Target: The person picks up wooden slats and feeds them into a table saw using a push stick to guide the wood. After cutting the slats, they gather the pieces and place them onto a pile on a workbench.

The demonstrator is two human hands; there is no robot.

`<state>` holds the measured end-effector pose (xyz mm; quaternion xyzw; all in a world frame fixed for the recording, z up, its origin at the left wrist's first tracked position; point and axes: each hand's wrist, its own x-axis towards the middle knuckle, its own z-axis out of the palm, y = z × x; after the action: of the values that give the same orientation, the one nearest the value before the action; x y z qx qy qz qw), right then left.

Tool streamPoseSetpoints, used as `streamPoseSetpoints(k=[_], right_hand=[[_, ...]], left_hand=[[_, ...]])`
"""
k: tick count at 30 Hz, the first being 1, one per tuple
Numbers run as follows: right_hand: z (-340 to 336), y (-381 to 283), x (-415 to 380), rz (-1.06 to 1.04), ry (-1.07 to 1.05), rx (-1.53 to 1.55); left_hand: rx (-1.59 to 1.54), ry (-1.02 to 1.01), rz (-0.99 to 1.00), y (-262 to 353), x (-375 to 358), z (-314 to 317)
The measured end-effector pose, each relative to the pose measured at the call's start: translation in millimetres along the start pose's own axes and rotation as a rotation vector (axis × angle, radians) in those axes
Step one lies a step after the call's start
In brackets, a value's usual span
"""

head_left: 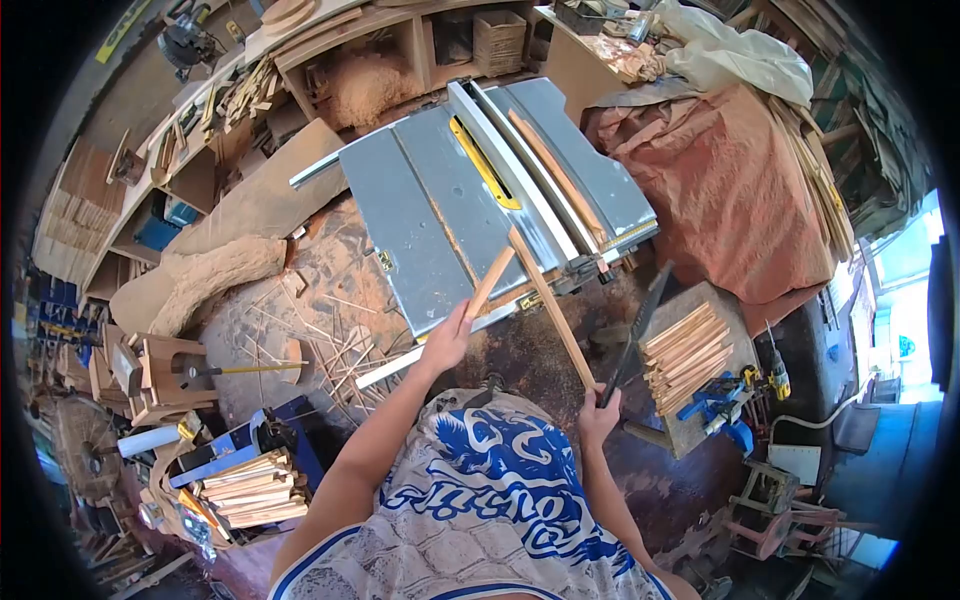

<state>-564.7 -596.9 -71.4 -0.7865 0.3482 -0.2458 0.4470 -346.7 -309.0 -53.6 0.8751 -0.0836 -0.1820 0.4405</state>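
Observation:
My left hand [447, 342] is closed around the near end of a short wooden strip [492, 281], which slants up over the front edge of the table saw [405, 215]. My right hand [599, 413] grips a longer wooden strip [556, 318] together with a black push stick [648, 315] that points up and away. The far ends of both strips meet near the saw's fence [515, 165], close to the yellow throat plate [484, 163]. Another wooden piece [556, 173] lies along the saw top to the right of the fence.
Cut strips are stacked on a stand [685, 435] at my right, beside a blue clamp-like tool [718, 405]. More strips [255, 488] lie at lower left. Thin offcuts [325, 345] and sawdust litter the floor. A reddish, dusty tarp [715, 185] covers a pile right of the saw.

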Motion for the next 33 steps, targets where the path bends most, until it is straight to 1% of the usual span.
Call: streamPoseSetpoints(k=[1, 2, 3, 5, 6, 9, 13, 15, 17, 19, 20, 22, 26, 30, 33], right_hand=[[6.3, -6.2, 5.4, -0.012, -0.002, -0.068], [12.3, -13.7, 12.0, 0.038, -0.015, -0.063], [20.1, -16.5, 20.4, 0.02, -0.013, -0.065], [38.3, -9.9, 35.8, -0.075, 0.013, 0.034], [43.5, -13.7, 42.3, -0.046, -0.003, 0.049], [50.4, -22.5, 59.7, -0.107, -0.005, -0.052], [52.9, -24.4, 70.6, -0.139, -0.01, -0.096], [52.3, -22.2, 71.9, -0.135, -0.022, -0.093], [55.3, -19.3, 72.9, -0.127, -0.031, -0.084], [57.0, -15.5, 74.2, -0.018, -0.049, -0.038], [58.1, -13.4, 75.1, -0.023, -0.051, -0.04], [59.4, -11.1, 74.0, -0.102, -0.016, -0.043], [55.5, -24.5, 74.3, -0.059, -0.037, -0.073], [56.6, -27.0, 81.7, -0.138, -0.043, -0.084], [60.2, -25.7, 91.9, -0.168, -0.098, -0.084]], left_hand=[[0.011, 0.017, 0.059, -2.8, 2.9, 9.5], [0.017, 0.041, 0.12, -3.7, 10.3, 18.5], [0.006, 0.053, 0.127, -1.5, 19.7, 24.2], [-0.006, 0.004, 0.167, 5.9, 37.2, 33.1], [-0.008, -0.091, 0.068, 9.8, 45.9, 35.1], [-0.125, -0.05, 0.038, 14.7, 57.3, 47.0], [-0.13, 0.032, 0.044, 26.9, 59.4, 45.2], [-0.21, -0.089, -0.092, 29.5, 60.3, 40.0], [-0.226, -0.053, -0.077, 27.9, 58.0, 41.0], [-0.236, -0.021, -0.058, 26.0, 53.5, 44.5], [-0.251, -0.018, -0.05, 25.2, 51.3, 46.3], [-0.267, -0.017, -0.042, 24.7, 50.2, 47.4], [-0.312, -0.03, -0.075, 29.3, 49.9, 48.2], [-0.353, -0.038, -0.103, 30.9, 57.4, 50.6], [-0.333, 0.027, -0.062, 28.1, 64.2, 51.6]])
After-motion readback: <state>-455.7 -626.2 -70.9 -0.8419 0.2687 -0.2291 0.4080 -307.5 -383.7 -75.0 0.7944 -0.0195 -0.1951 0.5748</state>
